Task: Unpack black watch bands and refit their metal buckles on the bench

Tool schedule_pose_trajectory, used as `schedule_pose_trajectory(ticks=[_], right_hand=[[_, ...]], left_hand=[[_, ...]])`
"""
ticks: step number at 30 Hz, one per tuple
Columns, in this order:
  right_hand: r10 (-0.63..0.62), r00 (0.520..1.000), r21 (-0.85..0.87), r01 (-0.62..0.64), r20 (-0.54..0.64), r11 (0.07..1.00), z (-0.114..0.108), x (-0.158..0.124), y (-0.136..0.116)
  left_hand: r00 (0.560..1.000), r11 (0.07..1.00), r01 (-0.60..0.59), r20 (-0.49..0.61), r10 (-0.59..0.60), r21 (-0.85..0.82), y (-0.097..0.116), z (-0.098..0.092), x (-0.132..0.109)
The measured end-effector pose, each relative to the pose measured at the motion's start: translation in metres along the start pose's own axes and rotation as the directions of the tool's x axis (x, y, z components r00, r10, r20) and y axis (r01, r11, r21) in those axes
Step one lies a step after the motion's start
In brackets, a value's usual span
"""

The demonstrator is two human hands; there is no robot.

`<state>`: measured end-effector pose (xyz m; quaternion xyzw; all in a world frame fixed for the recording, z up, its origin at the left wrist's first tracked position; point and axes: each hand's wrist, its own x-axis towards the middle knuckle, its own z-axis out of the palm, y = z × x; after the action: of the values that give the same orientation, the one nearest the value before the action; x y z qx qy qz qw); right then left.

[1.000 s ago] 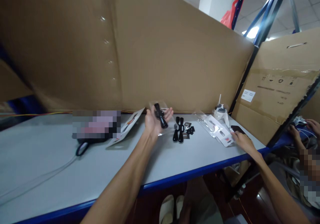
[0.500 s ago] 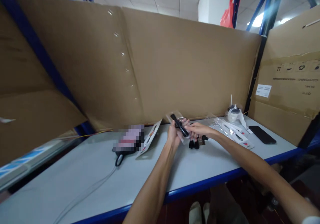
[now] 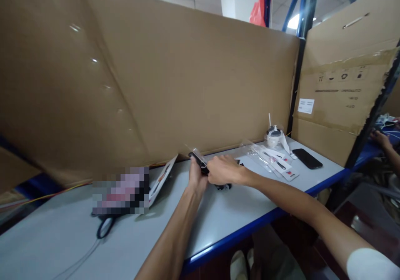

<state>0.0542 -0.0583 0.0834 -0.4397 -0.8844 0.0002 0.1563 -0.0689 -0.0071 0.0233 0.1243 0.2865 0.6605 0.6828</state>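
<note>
Both of my hands are together above the table, near its back edge. My left hand is closed around a bundled black cable, with clear plastic film showing along its far side. My right hand is closed in a fist-like grip against the near end of the same cable, and its fingertips are hidden. Under the right hand lie other small black pieces, partly covered by it. Left of my hands leans a white card package.
A blurred-out item with a dark loop lies at the left. To the right are flat clear-and-white packages, a lidded cup with a straw and a black phone. Cardboard walls the back. Another person's hand shows far right.
My right hand has turned from open-fingered contact into a closed grip over the cable. The bag and cable have tilted lower. The view has swung to the right.
</note>
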Motion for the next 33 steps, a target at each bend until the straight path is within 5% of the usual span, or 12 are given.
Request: schedule_pose_trajectory(ticks=[6,12,18,23,33], right_hand=[[0.136,0.988,0.058,-0.141,0.075,0.988,-0.03,0.009,0.022],[0.402,0.915,0.075,-0.398,-0.046,0.914,-0.056,-0.016,0.109],[0.46,0.881,-0.06,-0.468,-0.107,0.882,-0.042,-0.059,0.175],[0.502,0.858,-0.249,-0.513,-0.111,0.821,-0.02,-0.071,0.176],[0.534,0.835,-0.284,-0.548,-0.133,0.787,-0.007,-0.061,0.172]], left_hand=[[0.997,0.997,-0.019,-0.079,0.013,-0.076,0.01,0.008,-0.016],[0.994,0.975,-0.003,-0.107,-0.022,-0.221,0.01,0.019,-0.025],[0.979,0.975,-0.015,-0.199,-0.03,-0.223,0.02,0.016,-0.022],[0.976,0.977,-0.009,-0.215,-0.037,-0.212,0.021,0.012,-0.021],[0.981,0.98,-0.002,-0.19,-0.036,-0.199,0.021,0.011,-0.019]])
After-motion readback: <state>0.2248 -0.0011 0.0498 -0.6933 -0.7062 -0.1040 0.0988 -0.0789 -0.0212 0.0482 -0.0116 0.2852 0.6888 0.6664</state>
